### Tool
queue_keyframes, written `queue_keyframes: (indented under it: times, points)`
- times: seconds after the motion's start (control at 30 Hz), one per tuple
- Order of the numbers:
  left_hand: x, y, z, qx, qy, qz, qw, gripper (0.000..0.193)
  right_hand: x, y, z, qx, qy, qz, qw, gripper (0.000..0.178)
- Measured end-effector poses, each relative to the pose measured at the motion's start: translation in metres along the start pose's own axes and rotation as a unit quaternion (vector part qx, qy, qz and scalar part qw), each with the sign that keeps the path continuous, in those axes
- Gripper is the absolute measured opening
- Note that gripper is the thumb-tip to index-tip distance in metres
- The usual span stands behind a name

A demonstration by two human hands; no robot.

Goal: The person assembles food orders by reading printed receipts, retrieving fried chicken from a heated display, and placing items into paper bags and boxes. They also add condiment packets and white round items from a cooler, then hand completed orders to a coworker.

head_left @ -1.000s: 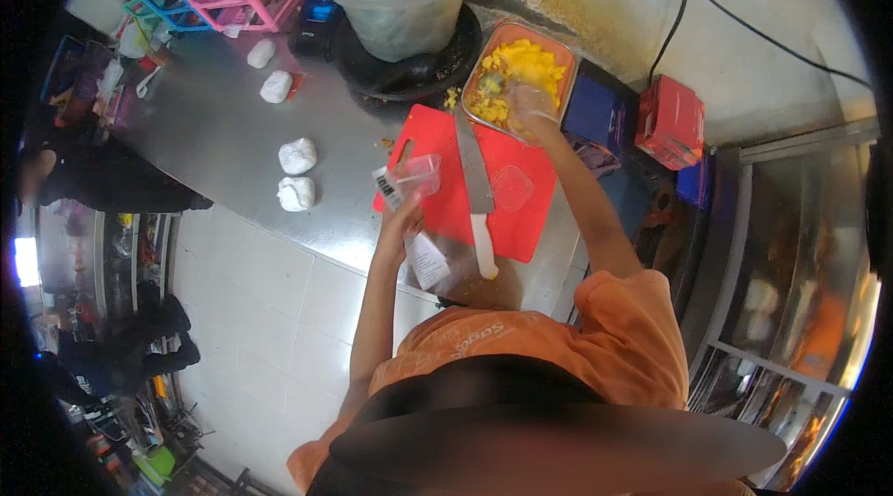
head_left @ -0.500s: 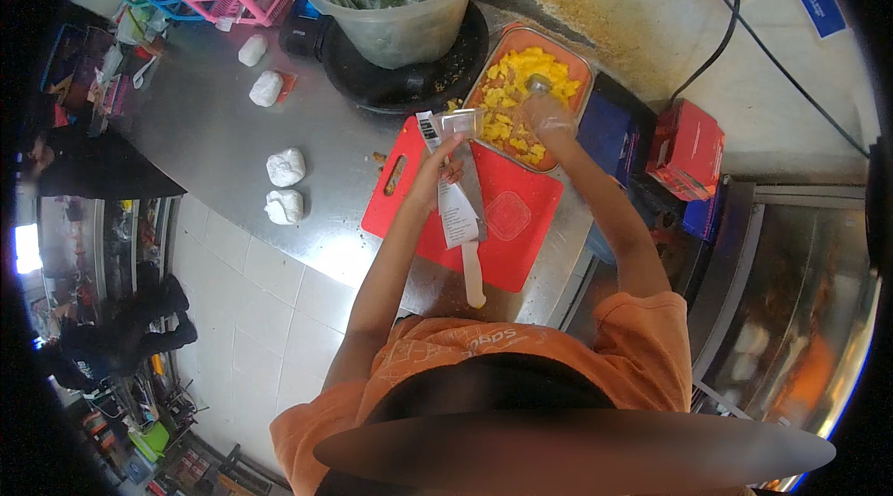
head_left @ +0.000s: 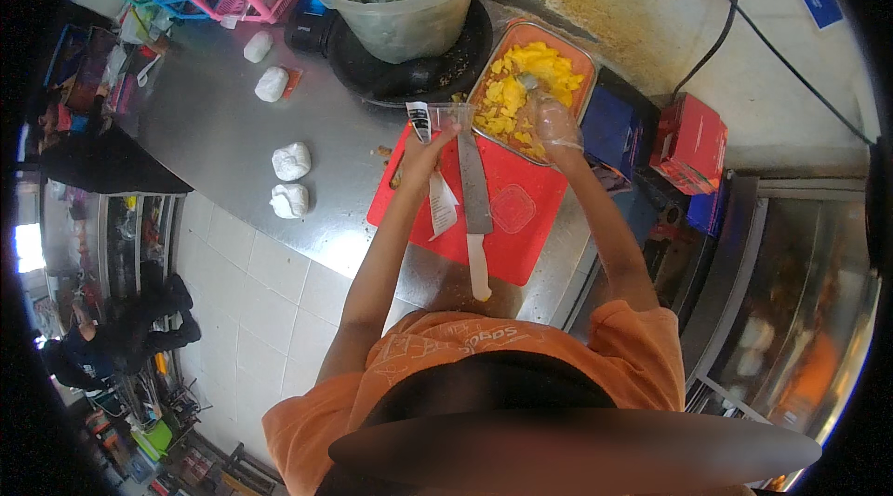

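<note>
My left hand (head_left: 426, 154) is closed on a small clear plastic tub (head_left: 450, 114) and a white paper slip (head_left: 442, 207) that hangs below it. My right hand (head_left: 555, 121), in a clear plastic glove, is closed around a metal spoon (head_left: 528, 82), whose handle is mostly hidden. The spoon's tip rests among yellow chunks (head_left: 549, 63) in a shallow rectangular tray (head_left: 588, 91). Below the tub, a knife (head_left: 475, 189) with a white handle lies on a red cutting board (head_left: 535, 245). A square clear lid-like piece (head_left: 513, 207) is on the board too.
Several white wrapped bundles (head_left: 291, 162) sit on the steel counter (head_left: 214, 114). At the back, a translucent bucket (head_left: 400, 26) of bagged greens stands on a black round pan (head_left: 391, 82). Red boxes (head_left: 690, 142) are at the right. A person (head_left: 121, 328) is farther off left.
My left hand has shifted slightly left with the tub, and the slip has swung aside, uncovering more of the knife blade. My right hand and the spoon have moved slightly within the tray.
</note>
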State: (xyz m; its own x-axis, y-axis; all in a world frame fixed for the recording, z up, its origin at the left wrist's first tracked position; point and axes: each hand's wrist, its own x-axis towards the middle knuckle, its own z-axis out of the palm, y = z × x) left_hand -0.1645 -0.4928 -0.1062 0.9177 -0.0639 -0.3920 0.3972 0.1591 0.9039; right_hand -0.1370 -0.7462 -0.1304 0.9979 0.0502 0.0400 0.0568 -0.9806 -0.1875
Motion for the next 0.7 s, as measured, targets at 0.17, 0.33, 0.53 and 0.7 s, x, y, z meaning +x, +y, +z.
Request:
queue_keyframes:
  times: [0.17, 0.33, 0.53, 0.7]
  points:
    - [0.0, -0.003, 0.001, -0.076, -0.031, -0.067, 0.994, 0.051, -0.011, -0.028, -0.031, -0.055, -0.126, -0.072, 0.988, 0.024]
    - [0.007, -0.008, 0.003, -0.121, -0.072, -0.069, 0.988, 0.049, -0.01, -0.033, -0.04, -0.063, -0.173, -0.133, 0.974, 0.022]
    - [0.009, -0.009, 0.003, -0.144, -0.084, -0.053, 0.985, 0.048, -0.013, -0.034, -0.024, -0.021, -0.139, -0.148, 0.979, 0.02]
    - [0.01, -0.008, 0.004, -0.123, -0.088, -0.07, 0.986, 0.049, -0.019, -0.037, -0.015, -0.07, -0.106, -0.181, 0.975, 0.02]
